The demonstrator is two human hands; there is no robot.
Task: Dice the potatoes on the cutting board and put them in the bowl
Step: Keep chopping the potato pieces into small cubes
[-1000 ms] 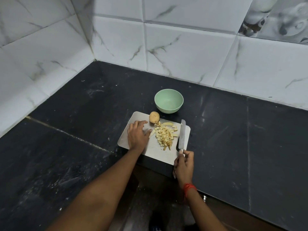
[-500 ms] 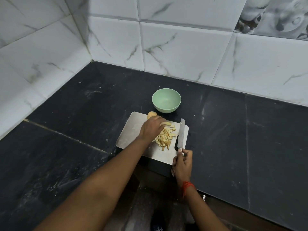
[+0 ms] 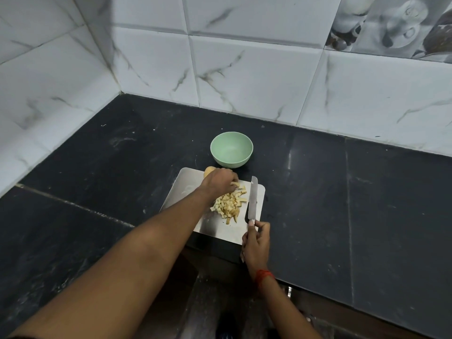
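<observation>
Two hands were over the silver rectangular metal cutting board (image 3: 186, 189), and only the left hand (image 3: 220, 182) had shifted. A second earlier it lay flat on the board to the left of the pile. Half a second on it had reached across, and now it sat knuckles up at the far end of the heap of pale yellow diced potato pieces (image 3: 228, 204). Its fingers curled down among a few longer strips, but whether they pinched any piece could not be told. It now covered most of the small round unpeeled whole potato (image 3: 208, 171) at the board's far edge, which earlier had shown in full. The right hand (image 3: 255, 243), with a red thread band (image 3: 263, 275) round its wrist, had stayed put. It gripped the handle of the steel-bladed kitchen knife (image 3: 253, 199), whose blade pointed away along the board's right side, just beside the dice. All the dice were on the board, near its right half. The pale green round bowl (image 3: 230, 162) stood where it had been, just beyond the board's far edge and near the whole potato. The board rested at the front edge of a black stone bench (image 3: 97, 167), dusty and streaked, with pale seams. White marble-veined wall tiles (image 3: 244, 69) met in a corner behind it, and a grey patterned picture tile (image 3: 391, 23) was at the upper right.
</observation>
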